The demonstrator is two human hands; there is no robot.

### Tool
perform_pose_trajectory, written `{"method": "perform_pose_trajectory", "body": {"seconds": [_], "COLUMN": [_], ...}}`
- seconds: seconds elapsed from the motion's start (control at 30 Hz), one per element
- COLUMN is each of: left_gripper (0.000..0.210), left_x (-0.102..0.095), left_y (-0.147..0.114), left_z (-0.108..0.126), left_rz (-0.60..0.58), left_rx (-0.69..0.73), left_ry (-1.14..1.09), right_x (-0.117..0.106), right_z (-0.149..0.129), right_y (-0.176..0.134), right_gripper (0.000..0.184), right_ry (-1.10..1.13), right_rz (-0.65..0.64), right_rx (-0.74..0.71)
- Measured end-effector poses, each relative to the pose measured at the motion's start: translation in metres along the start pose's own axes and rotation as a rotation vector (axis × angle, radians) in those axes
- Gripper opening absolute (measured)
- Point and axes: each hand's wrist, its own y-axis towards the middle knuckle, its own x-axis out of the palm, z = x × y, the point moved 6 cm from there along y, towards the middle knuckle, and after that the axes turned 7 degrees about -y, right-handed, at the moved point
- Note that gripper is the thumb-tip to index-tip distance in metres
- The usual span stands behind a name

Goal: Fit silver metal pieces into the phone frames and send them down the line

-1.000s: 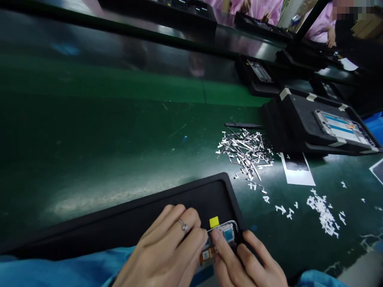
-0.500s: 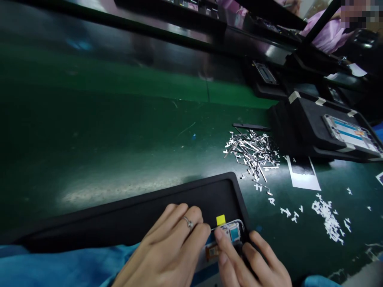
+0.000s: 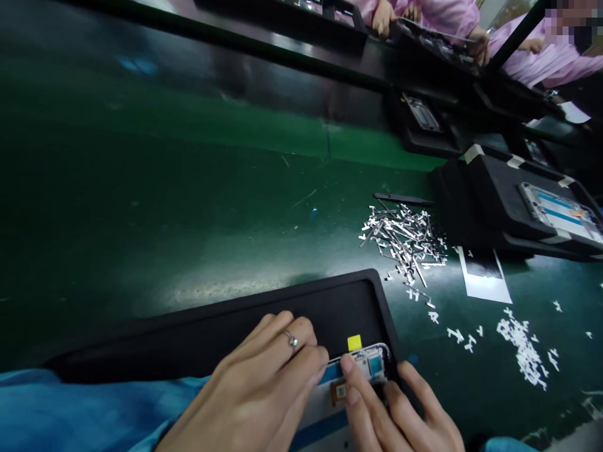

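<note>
A phone mid-frame, partly assembled, lies in a black tray at the bottom of the view. It has blue strips, an orange flex cable and a yellow tab at its upper edge. My left hand, with a ring on one finger, is closed in a pinch over the frame's upper edge; its fingertips are hidden. My right hand grips the frame's corner end, one fingertip pressed on the upper edge beside the yellow tab and other fingers bent near the tray's right wall.
Right of the tray lie a pile of thin metallic strips, black tweezers, a printed sheet and scattered white pieces. Stacked black trays carry another phone frame. People in pink sleeves work across the bench.
The view has shifted slightly, so the bench things appear a little further right. My left hand has drawn slightly left of my right, showing more of the frame between them. Co-workers' hands now show.
</note>
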Motion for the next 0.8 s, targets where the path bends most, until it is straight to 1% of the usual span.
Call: {"method": "perform_pose_trajectory", "body": {"seconds": [0.07,0.1,0.2,0.27,0.33,0.43,0.47,0.5,0.57,0.67,0.8], "left_gripper": [0.035,0.034,0.034,0.037,0.037,0.034,0.032,0.031,0.029,0.029,0.034], "left_x": [-0.001,-0.001,-0.001,-0.003,-0.005,-0.003,-0.003,-0.003,-0.002,0.001,-0.002], "left_y": [-0.003,-0.004,0.001,0.009,0.017,0.022,0.022,0.022,0.022,0.023,0.028], "left_z": [-0.002,-0.005,-0.009,-0.007,-0.003,-0.002,-0.003,-0.004,-0.007,-0.009,-0.005], "left_rz": [0.029,0.039,0.006,-0.024,-0.109,-0.278,-0.319,-0.335,-0.353,-0.369,-0.311], "left_rx": [0.047,0.043,-0.011,-0.015,0.019,0.063,0.056,0.042,0.007,-0.008,0.016], "left_ry": [-0.001,0.02,0.111,0.178,0.234,0.247,0.231,0.214,0.178,0.142,0.142], "right_x": [0.001,0.001,0.001,0.001,0.0,-0.002,-0.004,-0.005,-0.007,-0.008,-0.008], "right_z": [-0.001,-0.001,-0.001,-0.001,0.0,-0.002,-0.003,-0.004,-0.004,-0.004,-0.003], "right_y": [-0.001,-0.002,-0.003,-0.003,-0.002,0.004,0.007,0.01,0.017,0.024,0.027], "right_gripper": [0.031,0.032,0.034,0.033,0.03,0.022,0.021,0.021,0.021,0.024,0.026], "right_ry": [0.012,0.019,0.025,0.018,-0.003,-0.041,-0.048,-0.053,-0.059,-0.062,-0.036], "right_rz": [-0.013,-0.015,-0.019,-0.021,-0.02,0.015,0.035,0.055,0.093,0.128,0.148], "right_rx": [0.004,0.003,0.003,0.014,0.032,0.02,0.02,0.026,0.054,0.074,0.037]}}
